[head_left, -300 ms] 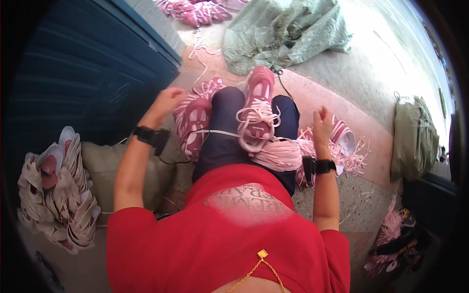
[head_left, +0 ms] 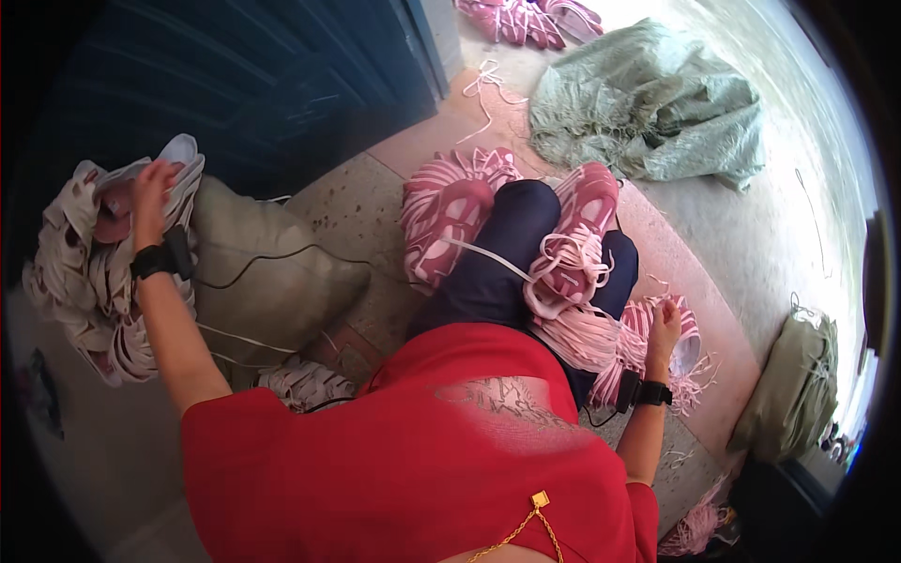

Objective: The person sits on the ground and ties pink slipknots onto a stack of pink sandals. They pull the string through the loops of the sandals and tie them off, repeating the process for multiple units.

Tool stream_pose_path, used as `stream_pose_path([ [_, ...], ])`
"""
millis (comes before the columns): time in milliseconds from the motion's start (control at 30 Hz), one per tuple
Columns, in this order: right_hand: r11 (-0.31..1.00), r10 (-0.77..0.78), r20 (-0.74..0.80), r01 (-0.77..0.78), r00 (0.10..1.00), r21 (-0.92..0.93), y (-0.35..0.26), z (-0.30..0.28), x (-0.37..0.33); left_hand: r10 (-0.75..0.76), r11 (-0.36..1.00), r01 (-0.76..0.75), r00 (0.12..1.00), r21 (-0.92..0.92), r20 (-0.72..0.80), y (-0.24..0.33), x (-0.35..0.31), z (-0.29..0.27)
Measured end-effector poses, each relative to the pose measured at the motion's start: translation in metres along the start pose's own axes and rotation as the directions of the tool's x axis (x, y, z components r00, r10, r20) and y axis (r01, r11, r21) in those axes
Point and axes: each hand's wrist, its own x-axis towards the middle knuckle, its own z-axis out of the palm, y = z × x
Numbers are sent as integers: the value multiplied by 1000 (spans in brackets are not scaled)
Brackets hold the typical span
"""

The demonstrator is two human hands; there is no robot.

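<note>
Here, the left hand (head_left: 154, 194) extends sideways, fingers half-bent over piled cream-and-pink fabric shoe uppers (head_left: 73, 253); the right hand (head_left: 664, 336) curls loosely beside striped pink-and-white uppers (head_left: 690, 330); whether either grips anything, I cannot tell.

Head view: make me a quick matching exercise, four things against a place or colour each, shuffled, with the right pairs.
1. Left hand
2. Right hand
3. Lap shoe
4. Door

A. Dark blue
B. Near the pink laces
C. At the pale shoe pile
D. Pink

Pairs: 1-C, 2-B, 3-D, 4-A
</note>
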Motion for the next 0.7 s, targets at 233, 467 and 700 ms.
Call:
stream_pose_path([
  [233,965,-138,226,182,964,-188,-73,61,20,-22,999,29,976,28,-216,-109,-3,-31],
  [467,911,-139,323,249,936,-330,-154,133,20,-17,998,55,760,-38,650,-119,-151,304],
  [700,838,-26,240,152,970,-523,-183,181,30,243,969,-201,648,-146,722,-85,-151,460],
])
